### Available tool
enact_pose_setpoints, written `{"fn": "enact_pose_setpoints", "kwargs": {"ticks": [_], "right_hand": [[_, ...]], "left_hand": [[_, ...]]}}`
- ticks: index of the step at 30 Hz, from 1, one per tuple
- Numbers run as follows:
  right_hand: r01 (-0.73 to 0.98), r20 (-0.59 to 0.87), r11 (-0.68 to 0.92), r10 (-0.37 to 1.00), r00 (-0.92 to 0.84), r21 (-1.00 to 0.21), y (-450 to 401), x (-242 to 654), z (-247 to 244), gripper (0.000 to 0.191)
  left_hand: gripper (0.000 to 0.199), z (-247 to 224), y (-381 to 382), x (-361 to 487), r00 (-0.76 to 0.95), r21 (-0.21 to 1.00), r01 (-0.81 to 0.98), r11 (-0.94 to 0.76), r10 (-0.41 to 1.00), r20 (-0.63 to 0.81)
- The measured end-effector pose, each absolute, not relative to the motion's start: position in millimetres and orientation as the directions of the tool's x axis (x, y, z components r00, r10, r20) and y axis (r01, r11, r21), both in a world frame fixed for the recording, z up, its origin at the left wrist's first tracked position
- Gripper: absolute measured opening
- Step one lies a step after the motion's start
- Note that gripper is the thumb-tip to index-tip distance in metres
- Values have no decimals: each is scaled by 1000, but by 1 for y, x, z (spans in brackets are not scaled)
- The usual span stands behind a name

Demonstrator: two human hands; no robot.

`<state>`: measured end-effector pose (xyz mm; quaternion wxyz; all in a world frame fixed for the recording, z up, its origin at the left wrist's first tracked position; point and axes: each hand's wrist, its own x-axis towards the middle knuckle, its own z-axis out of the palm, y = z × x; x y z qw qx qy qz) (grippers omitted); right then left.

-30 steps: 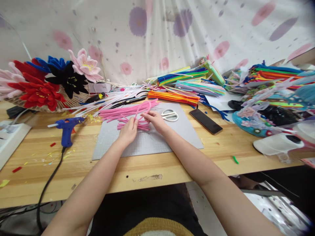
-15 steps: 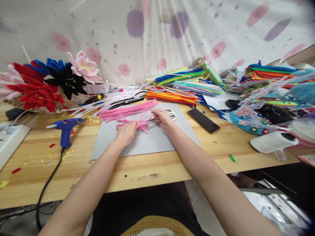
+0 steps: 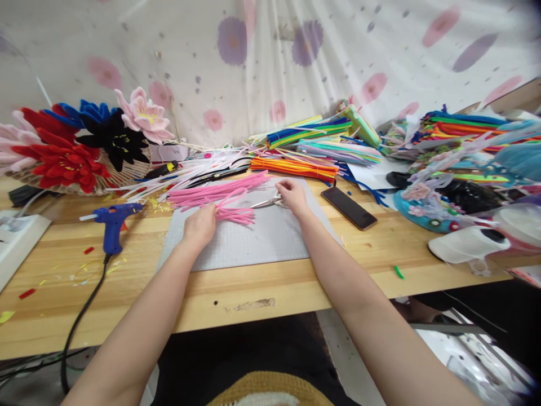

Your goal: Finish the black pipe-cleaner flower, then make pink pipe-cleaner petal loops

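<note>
My left hand point(image 3: 200, 226) is closed around pink pipe cleaners point(image 3: 235, 215) whose free ends fan out to the right over the grey cutting mat point(image 3: 253, 243). One thin pink stem rises from the grip toward the upper right. My right hand point(image 3: 292, 195) is curled over the pale handles of a pair of scissors point(image 3: 266, 203), and its fingers partly hide them. The blades point left, their tips close to the pink ends. Behind my left hand lies a larger bundle of pink pipe cleaners point(image 3: 220, 190).
A blue glue gun point(image 3: 113, 225) with a black cord lies left of the mat. A phone point(image 3: 349, 207) lies to its right. Orange pipe cleaners point(image 3: 293, 166) and other coloured bundles line the back. Fuzzy flowers point(image 3: 70, 163) stand back left; a white thread cone point(image 3: 469, 246) lies at right.
My right hand has left the pink stem and moved right onto the scissors' handles. My left hand has shifted left with the pink pipe cleaners. More of the scissors' blades shows now.
</note>
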<state>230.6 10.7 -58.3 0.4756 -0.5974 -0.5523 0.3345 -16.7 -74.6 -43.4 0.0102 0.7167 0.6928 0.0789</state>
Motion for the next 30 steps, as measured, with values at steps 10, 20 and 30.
{"fn": "enact_pose_setpoints", "kwargs": {"ticks": [10,20,30], "right_hand": [[940,42,305,952,-302,-152,9,277,-51,42],[860,-191,185,933,-306,-475,7,302,-33,27],[941,131,281,957,-260,-187,3,294,-35,29]], "left_hand": [[34,-43,-70,-32,-11,113,994,-5,990,143],[34,-39,-69,-45,-80,169,984,52,983,164],[35,-41,-67,-47,-162,208,971,115,960,227]]}}
